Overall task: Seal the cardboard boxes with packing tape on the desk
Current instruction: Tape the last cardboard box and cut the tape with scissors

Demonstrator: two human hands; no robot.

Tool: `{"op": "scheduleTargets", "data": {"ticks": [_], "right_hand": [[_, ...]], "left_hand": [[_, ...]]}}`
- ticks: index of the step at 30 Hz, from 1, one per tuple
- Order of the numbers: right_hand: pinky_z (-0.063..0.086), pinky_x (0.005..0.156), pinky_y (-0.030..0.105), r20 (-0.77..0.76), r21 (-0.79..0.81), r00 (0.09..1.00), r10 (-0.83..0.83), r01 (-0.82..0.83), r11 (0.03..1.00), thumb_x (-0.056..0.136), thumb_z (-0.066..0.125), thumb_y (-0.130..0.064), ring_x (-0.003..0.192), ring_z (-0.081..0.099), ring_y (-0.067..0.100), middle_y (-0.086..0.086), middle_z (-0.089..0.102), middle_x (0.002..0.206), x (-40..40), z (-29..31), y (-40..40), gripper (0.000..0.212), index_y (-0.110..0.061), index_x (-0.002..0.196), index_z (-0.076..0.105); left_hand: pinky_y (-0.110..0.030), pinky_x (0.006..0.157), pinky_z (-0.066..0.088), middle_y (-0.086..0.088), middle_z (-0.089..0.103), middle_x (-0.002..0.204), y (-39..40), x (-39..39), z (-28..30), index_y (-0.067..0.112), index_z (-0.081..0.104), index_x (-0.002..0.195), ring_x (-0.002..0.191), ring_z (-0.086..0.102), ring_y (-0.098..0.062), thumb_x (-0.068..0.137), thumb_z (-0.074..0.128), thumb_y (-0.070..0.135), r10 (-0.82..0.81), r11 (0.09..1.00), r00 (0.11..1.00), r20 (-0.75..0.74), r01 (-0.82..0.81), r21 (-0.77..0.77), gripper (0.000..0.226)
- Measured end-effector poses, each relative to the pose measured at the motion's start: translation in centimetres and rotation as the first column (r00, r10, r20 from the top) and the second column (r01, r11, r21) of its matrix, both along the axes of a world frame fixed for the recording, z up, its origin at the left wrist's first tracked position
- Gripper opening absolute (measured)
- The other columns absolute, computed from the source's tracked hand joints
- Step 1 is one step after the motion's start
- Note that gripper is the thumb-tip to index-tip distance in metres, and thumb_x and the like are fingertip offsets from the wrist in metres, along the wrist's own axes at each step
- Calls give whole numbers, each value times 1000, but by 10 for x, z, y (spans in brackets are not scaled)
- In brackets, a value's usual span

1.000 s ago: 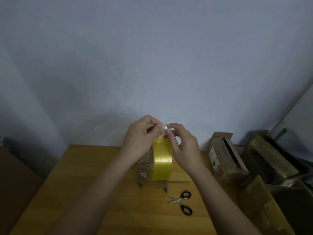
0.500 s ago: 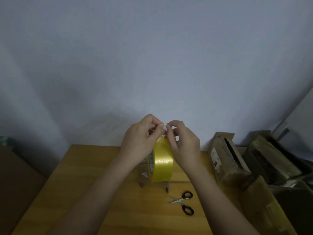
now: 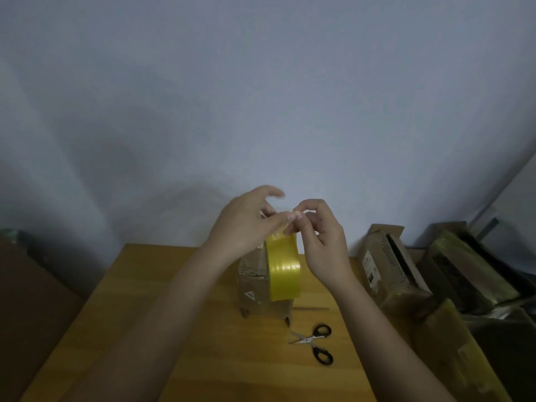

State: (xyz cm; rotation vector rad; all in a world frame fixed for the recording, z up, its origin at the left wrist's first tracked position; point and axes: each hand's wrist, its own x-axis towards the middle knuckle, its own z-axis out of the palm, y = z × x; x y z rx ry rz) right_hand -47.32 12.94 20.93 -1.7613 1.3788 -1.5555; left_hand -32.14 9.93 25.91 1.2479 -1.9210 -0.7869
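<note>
The right hand [image 3: 322, 242] pinches the loose end of the yellow tape roll [image 3: 282, 268] between thumb and forefinger, just above the roll's top; its other fingers are curled. The left hand [image 3: 246, 227] meets it there: its thumb tip touches the same tape end, while its forefinger is lifted and blurred, so whether this grip truly pinches the tape cannot be told. Both forearms reach in from the near edge of the desk [image 3: 162, 314].

The tape roll stands on edge, upright, against the right side of a small cardboard box [image 3: 253, 288], which sits near the middle of the desk toward the far edge. Whether the roll rests on the box or is held up by the tape end is unclear.

Scissors [image 3: 314, 342] with black handles lie flat on the desk in front of the box, slightly to its right, blades pointing left and apart from the box.

Beyond the right edge of the desk, several more cardboard boxes [image 3: 391, 271] are stacked at tilts, some with yellowish tape on them. A plain pale wall [image 3: 261, 97] fills the background.
</note>
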Motion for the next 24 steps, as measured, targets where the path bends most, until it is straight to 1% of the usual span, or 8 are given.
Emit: {"op": "scheduleTargets", "data": {"ticks": [3, 6, 8, 11, 13, 16, 20, 24], "right_hand": [[49, 66, 32, -134, 8, 988, -71, 73, 997, 103, 42, -31, 78, 63, 6, -12, 70, 86, -8, -7, 1, 10, -39, 106, 47], [49, 79, 23, -199, 134, 972, -125, 153, 979, 102, 41, -43, 101, 55, 0, -11, 50, 128, -14, -20, 8, 35, -33, 135, 35], [46, 80, 16, -29, 299, 996, -83, 88, 950, 94, 41, -55, 103, 54, 0, -7, 48, 126, -21, -30, 16, 50, -34, 137, 27], [49, 87, 22, 208, 452, 971, 118, -202, 869, 90, 40, -68, 108, 59, 9, -5, 60, 115, -32, -50, 31, 52, -36, 131, 39], [51, 91, 26, 311, 432, 934, 175, -303, 849, 88, 54, -60, 111, 61, 11, -6, 65, 118, -37, -68, 38, 53, -29, 131, 51], [53, 82, 26, 373, 381, 925, 70, -222, 897, 79, 64, -54, 104, 65, 18, -3, 69, 108, -41, -77, 42, 50, -22, 117, 62], [52, 62, 24, 244, 409, 953, -178, 65, 910, 80, 74, -44, 76, 63, 0, -2, 63, 93, -55, -63, 39, 36, -20, 101, 57], [52, 70, 33, -357, 582, 927, -118, 320, 747, 74, 64, -72, 89, 61, 13, 0, 65, 104, -63, -69, 26, 61, -23, 111, 60]], "left_hand": [[-37, 75, 56, 12, 70, 71, -5, -10, -1, 32, 67, 80, 64, 67, -3, 88, 64, 39, -3, 1000, 1000, 24, 3, -29, 11], [-31, 73, 53, 16, 68, 72, -4, -24, -3, 36, 65, 82, 68, 65, -1, 91, 59, 42, 41, 991, 989, 142, -22, -132, 13], [-28, 72, 51, 17, 68, 73, -3, -29, -6, 35, 65, 85, 69, 64, -1, 92, 58, 44, 46, 989, 989, 143, -25, -146, 13], [-29, 73, 51, 18, 68, 75, -1, -35, -13, 34, 66, 86, 70, 66, -1, 91, 59, 42, 13, 993, 993, 116, 1, -119, 12], [-30, 72, 52, 17, 68, 74, -1, -40, -21, 33, 66, 84, 66, 67, -1, 91, 61, 38, -19, 998, 1000, 5, 19, -68, 11], [-38, 71, 56, 13, 69, 73, -5, -42, -35, 33, 65, 80, 64, 69, -7, 91, 63, 33, 8, 1000, 987, -158, -11, -14, 11], [-48, 77, 56, 4, 70, 84, -12, -33, -71, 30, 62, 78, 79, 69, -18, 87, 58, 39, 114, 992, 957, -265, -94, 89, 13], [-36, 74, 54, 5, 65, 86, -3, -28, -90, 25, 55, 80, 74, 66, -1, 97, 55, 18, 207, 974, 911, -355, -158, 161, 18]]}}
